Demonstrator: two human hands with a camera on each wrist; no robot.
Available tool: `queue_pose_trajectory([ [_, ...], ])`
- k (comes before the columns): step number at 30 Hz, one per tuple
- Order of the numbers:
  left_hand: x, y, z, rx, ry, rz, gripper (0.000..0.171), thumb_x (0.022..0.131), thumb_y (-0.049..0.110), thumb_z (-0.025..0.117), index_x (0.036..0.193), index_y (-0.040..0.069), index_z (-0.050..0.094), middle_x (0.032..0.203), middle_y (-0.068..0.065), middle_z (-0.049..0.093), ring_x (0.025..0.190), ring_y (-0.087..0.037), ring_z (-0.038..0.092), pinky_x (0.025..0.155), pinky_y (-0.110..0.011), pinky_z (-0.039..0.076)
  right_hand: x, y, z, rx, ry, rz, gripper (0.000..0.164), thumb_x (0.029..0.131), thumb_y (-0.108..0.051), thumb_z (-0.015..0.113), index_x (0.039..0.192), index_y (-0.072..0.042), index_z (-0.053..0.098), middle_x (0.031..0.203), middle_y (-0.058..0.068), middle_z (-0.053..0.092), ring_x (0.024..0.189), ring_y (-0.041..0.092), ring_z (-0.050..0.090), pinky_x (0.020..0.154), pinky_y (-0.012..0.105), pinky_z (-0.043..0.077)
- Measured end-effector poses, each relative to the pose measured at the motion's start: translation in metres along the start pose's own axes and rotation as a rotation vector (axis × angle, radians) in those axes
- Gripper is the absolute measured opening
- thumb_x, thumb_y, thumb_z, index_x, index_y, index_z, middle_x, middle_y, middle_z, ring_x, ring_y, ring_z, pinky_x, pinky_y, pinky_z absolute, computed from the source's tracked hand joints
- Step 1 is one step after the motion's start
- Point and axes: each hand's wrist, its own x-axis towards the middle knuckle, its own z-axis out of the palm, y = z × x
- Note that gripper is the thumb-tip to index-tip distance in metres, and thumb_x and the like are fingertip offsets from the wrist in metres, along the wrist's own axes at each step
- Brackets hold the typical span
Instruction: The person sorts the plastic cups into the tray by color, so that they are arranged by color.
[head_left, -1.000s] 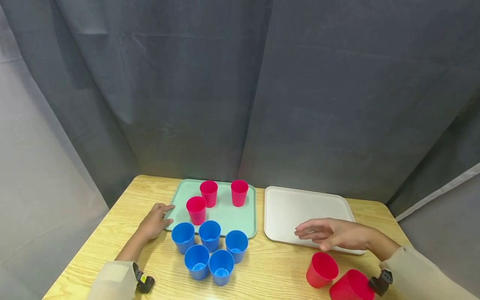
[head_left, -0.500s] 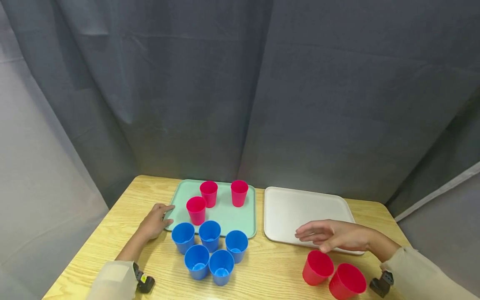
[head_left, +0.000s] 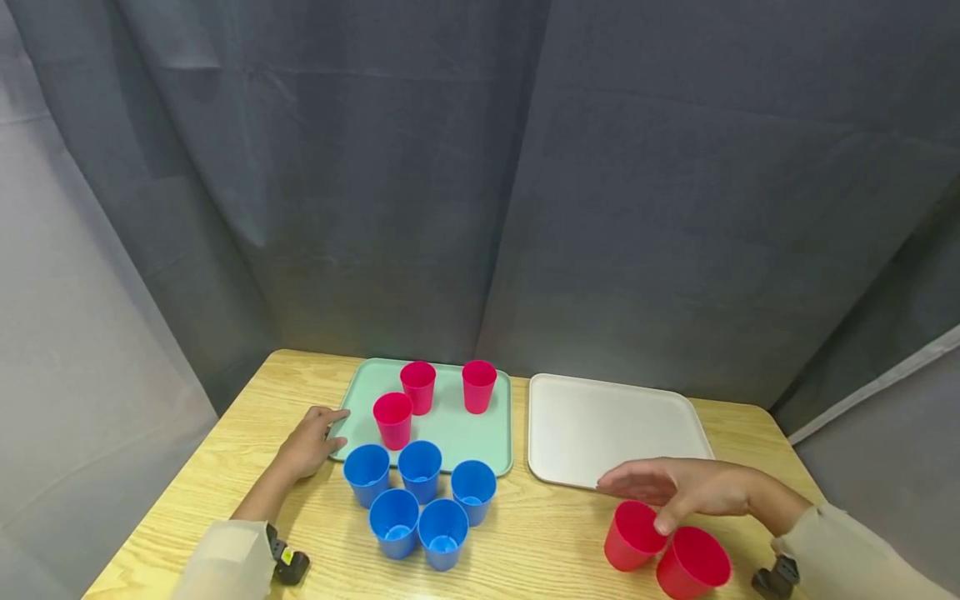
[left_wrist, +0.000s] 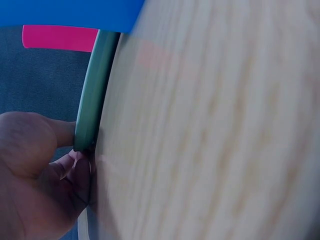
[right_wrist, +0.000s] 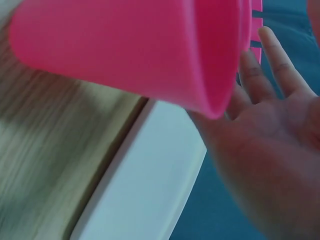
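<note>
At the left edge of the mint-green tray [head_left: 442,433], my left hand [head_left: 306,443] holds the rim between thumb and fingers; the left wrist view shows the tray's edge [left_wrist: 92,95] there. Three red cups, one of them a front cup [head_left: 393,423], stand upright on this tray. My right hand [head_left: 693,487] hovers with extended fingers over a red cup [head_left: 628,546], its thumb overlapping the rim in the head view; whether they touch I cannot tell. A second red cup [head_left: 692,567] stands close beside it. A red cup [right_wrist: 110,50] fills much of the right wrist view.
Several blue cups [head_left: 394,521] cluster upright in front of the green tray. A white tray [head_left: 607,425] lies right of the green one, behind the right hand. Grey curtains [head_left: 375,183] hang behind and beside the wooden table [head_left: 540,542].
The two red cups at right shifted a little leftward and back early on. My right hand has since lowered toward them and the viewer. The left hand stays at the tray.
</note>
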Motion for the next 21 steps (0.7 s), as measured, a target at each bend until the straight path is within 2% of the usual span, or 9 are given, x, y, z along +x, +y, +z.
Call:
queue_pose_trajectory([
  [6, 0.000, 0.002, -0.002, -0.007, -0.002, 0.000, 0.049, 0.101, 0.008, 0.064, 0.148, 0.002, 0.053, 0.137, -0.023, 0.047, 0.122, -0.041, 0.054, 0.104, -0.060, 0.048, -0.002, 0.009, 0.007, -0.002, -0.004, 0.056, 0.075, 0.089, -0.010, 0.067, 0.157, -0.007, 0.036, 0.159, 0.021, 0.038, 0.142, 0.026, 0.042, 0.112, 0.037, 0.046],
  [12, -0.001, 0.003, -0.003, -0.005, -0.002, 0.005, 0.048, 0.101, 0.007, 0.064, 0.148, 0.001, 0.053, 0.137, -0.024, 0.047, 0.122, -0.042, 0.054, 0.104, -0.060, 0.048, 0.000, 0.014, 0.013, 0.022, 0.009, 0.109, 0.075, 0.085, -0.003, 0.068, 0.154, -0.007, 0.038, 0.150, 0.014, 0.048, 0.134, 0.029, 0.047, 0.103, 0.044, 0.054],
  [15, -0.002, 0.004, -0.003, 0.001, -0.001, 0.013, 0.048, 0.101, 0.006, 0.064, 0.147, 0.001, 0.054, 0.137, -0.024, 0.047, 0.121, -0.041, 0.055, 0.103, -0.060, 0.048, 0.002, 0.015, 0.016, 0.001, 0.009, 0.110, 0.072, 0.085, -0.005, 0.069, 0.151, -0.005, 0.041, 0.146, 0.012, 0.052, 0.131, 0.030, 0.050, 0.101, 0.044, 0.056],
  [21, -0.002, 0.005, -0.003, 0.001, 0.000, 0.011, 0.048, 0.101, 0.007, 0.064, 0.147, 0.001, 0.053, 0.138, -0.024, 0.047, 0.121, -0.042, 0.055, 0.103, -0.061, 0.048, 0.006, 0.016, 0.020, 0.000, -0.001, 0.091, 0.066, 0.084, -0.006, 0.070, 0.145, -0.001, 0.045, 0.142, 0.017, 0.056, 0.127, 0.032, 0.054, 0.098, 0.046, 0.057],
])
